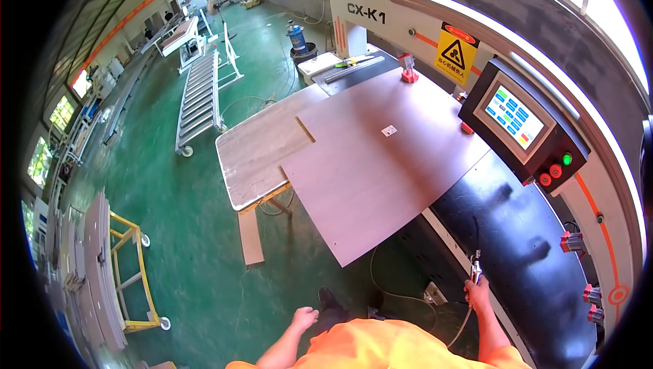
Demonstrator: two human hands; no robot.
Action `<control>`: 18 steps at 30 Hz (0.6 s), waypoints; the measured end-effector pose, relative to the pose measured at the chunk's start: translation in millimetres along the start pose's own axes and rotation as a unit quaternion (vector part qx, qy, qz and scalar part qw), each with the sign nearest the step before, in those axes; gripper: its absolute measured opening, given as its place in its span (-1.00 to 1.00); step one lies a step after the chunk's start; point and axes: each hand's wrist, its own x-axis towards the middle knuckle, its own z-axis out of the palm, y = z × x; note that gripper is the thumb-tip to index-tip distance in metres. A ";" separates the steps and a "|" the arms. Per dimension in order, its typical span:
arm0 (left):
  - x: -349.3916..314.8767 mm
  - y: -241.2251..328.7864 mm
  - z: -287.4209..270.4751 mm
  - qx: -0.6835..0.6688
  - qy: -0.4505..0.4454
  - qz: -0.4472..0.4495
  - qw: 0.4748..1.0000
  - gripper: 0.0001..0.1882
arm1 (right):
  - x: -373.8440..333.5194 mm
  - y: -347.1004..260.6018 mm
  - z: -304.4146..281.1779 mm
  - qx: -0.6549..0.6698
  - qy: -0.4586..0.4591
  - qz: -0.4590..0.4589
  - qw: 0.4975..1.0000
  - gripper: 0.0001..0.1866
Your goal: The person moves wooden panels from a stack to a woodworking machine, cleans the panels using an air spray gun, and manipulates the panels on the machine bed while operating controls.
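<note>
My right hand (479, 293) is wrapped round a silver air blow gun (476, 267), whose nozzle points over the edge of the black machine bed (551, 287). A thin hose (460, 328) trails down from the gun. My left hand (305, 318) hangs low over the floor with its fingers curled in, and nothing shows in it. In front of me a large pale panel (381, 172) with a small printed label (389, 131) lies partly on the machine bed and partly over a side table (255, 151). Its near corner juts out over the floor. Red clamps (409, 75) touch its far edge.
Along the right runs the machine's white beam (605, 192), carrying a control screen (513, 119) with buttons. A board strip (250, 236) leans under the side table. At left, a yellow wheeled cart (134, 274) holds stacked panels. A roller conveyor (201, 97) stands beyond.
</note>
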 end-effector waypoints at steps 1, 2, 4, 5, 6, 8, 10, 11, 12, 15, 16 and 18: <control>1.2 -5.4 -3.3 0.011 0.000 -0.009 1.000 -0.49 | -0.3 0.1 1.2 -0.002 0.001 0.002 1.000 -0.85; 0.0 -5.7 -6.6 0.023 -0.001 -0.017 1.000 -0.49 | -0.7 -0.8 1.0 -0.004 0.003 0.005 1.000 -0.85; -1.7 -5.8 -11.2 0.046 -0.008 -0.031 0.998 -0.52 | 1.2 3.0 0.8 -0.002 -0.003 -0.002 1.000 -0.85; -3.1 -6.4 -10.8 0.042 -0.001 -0.031 0.999 -0.52 | 2.0 5.4 0.7 0.000 -0.007 -0.005 1.000 -0.85; -3.8 -7.3 -12.1 0.037 0.007 -0.030 0.999 -0.53 | 2.2 6.4 2.6 0.002 -0.010 -0.006 1.000 -0.85; -4.0 -9.8 -12.8 0.024 0.018 -0.029 0.999 -0.53 | 1.7 7.7 7.0 0.007 -0.016 -0.009 1.000 -0.85; -2.8 -12.9 -12.1 0.006 0.020 -0.028 0.999 -0.53 | 1.8 9.8 11.3 0.006 -0.026 -0.011 1.000 -0.85; -3.6 -11.5 -11.1 0.006 0.016 -0.025 1.000 -0.53 | 2.0 10.3 13.3 0.005 -0.030 -0.012 0.999 -0.85; -4.1 -9.9 -9.4 0.006 0.012 -0.023 1.000 -0.53 | 1.8 10.6 16.2 0.003 -0.029 -0.007 1.000 -0.85; -3.2 -10.0 -1.8 -0.007 0.005 -0.012 1.000 -0.53 | 1.2 10.7 21.5 -0.003 -0.045 -0.012 0.999 -0.85; -2.6 -10.7 1.0 -0.014 0.003 -0.009 1.000 -0.53 | 4.4 15.8 22.1 -0.016 -0.047 -0.016 0.999 -0.85; -3.0 -6.8 8.5 -0.015 0.015 -0.007 1.000 -0.53 | 5.0 13.8 24.8 -0.027 -0.061 -0.029 0.997 -0.85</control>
